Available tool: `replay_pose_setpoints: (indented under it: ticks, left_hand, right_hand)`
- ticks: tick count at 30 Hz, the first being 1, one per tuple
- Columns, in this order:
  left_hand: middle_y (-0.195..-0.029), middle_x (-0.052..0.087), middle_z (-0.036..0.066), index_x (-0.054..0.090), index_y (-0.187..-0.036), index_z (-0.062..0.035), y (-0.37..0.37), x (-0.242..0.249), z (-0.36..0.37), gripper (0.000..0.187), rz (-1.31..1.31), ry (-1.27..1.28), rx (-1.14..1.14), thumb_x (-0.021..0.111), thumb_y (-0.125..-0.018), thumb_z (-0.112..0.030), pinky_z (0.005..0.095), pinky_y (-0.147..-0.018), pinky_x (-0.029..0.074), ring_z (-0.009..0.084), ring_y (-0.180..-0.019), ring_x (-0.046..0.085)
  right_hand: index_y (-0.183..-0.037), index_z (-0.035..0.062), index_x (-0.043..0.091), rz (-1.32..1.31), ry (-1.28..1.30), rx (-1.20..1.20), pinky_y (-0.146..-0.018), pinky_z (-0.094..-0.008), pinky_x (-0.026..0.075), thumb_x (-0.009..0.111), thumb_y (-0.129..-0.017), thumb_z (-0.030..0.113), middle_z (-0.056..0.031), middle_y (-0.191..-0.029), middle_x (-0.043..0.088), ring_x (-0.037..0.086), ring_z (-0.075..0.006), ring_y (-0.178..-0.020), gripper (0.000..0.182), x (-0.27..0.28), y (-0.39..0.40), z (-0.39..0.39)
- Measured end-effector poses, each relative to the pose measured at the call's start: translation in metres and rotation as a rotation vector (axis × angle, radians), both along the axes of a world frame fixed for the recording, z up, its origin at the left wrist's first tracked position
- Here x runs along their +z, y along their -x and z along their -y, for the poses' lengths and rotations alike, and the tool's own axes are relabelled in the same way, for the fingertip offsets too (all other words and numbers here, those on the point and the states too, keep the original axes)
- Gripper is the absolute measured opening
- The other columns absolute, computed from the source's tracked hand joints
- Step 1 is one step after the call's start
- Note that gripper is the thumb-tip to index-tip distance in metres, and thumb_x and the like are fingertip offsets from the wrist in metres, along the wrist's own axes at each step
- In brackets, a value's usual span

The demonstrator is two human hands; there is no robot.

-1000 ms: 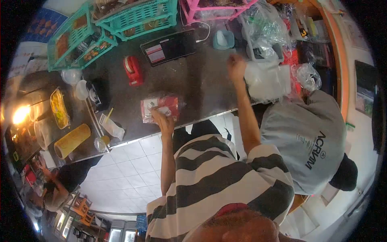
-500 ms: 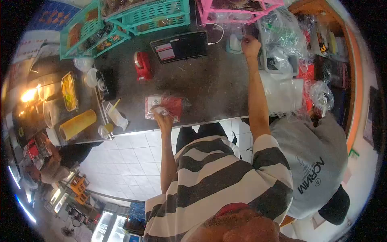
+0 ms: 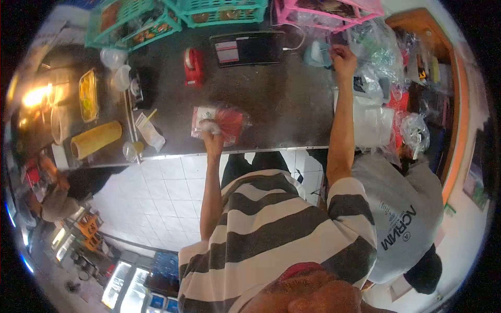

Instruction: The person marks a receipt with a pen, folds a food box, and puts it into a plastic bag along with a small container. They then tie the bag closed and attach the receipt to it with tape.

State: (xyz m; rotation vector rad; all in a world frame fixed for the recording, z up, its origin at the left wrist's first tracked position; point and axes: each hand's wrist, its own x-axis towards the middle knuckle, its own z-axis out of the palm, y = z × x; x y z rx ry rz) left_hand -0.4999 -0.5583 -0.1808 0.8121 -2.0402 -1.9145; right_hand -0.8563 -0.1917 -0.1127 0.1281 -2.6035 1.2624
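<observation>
A red-and-white packet in clear plastic lies at the near edge of the dark table. My left hand is closed on its near left side; a pale rounded bit, perhaps bunched plastic, shows at the fingertips. Farther right, my right hand is closed beside a pale blue-grey tape dispenser. Its fingers are curled together, and I cannot make out what is in them. A red tape dispenser stands left of the tablet.
Teal baskets and a pink basket line the back. Plastic bags crowd the right side, where a person in a grey shirt sits close by. A yellowish roll and a yellow-filled tray lie left.
The view has shifted, so the table items appear higher. My right hand has moved slightly right of the blue-grey dispenser. My left hand stays at the packet.
</observation>
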Motion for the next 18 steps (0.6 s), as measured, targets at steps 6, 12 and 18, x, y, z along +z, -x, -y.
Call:
replay_pose_setpoints:
  ticks: [6,12,18]
  left_hand:
    - [-0.101,0.064,0.006,0.061,-0.116,-0.0004,0.014,0.027,-0.002,0.036,0.083,-0.186,0.040,0.064,-0.093,-0.027,0.0299,-0.073,0.048,0.0142,-0.094,0.057]
    - [-0.096,0.066,0.004,0.066,-0.103,-0.0030,0.018,0.048,0.009,0.023,0.027,-0.293,-0.023,0.072,-0.088,-0.020,0.0285,-0.075,0.047,0.0121,-0.086,0.059]
    - [-0.082,0.063,0.003,0.062,-0.081,-0.0053,0.010,0.027,0.019,0.009,-0.033,-0.199,-0.087,0.071,-0.084,-0.007,0.0276,-0.068,0.049,0.0129,-0.076,0.059]
  right_hand:
    - [-0.125,0.0090,0.050,0.845,0.343,0.770,-0.061,-0.0251,0.047,0.074,-0.081,0.005,-0.0039,-0.084,0.067,0.060,-0.0107,-0.074,0.050,0.056,-0.140,0.163]
    - [-0.121,0.0082,0.039,0.919,0.302,1.084,-0.066,-0.0303,0.052,0.077,-0.076,-0.002,-0.0093,-0.092,0.067,0.065,-0.0139,-0.079,0.059,-0.014,-0.200,0.242]
    - [-0.115,0.0030,0.050,0.816,0.334,0.954,-0.073,-0.0332,0.053,0.080,-0.071,0.006,-0.0126,-0.090,0.070,0.068,-0.0206,-0.080,0.054,-0.015,-0.223,0.235]
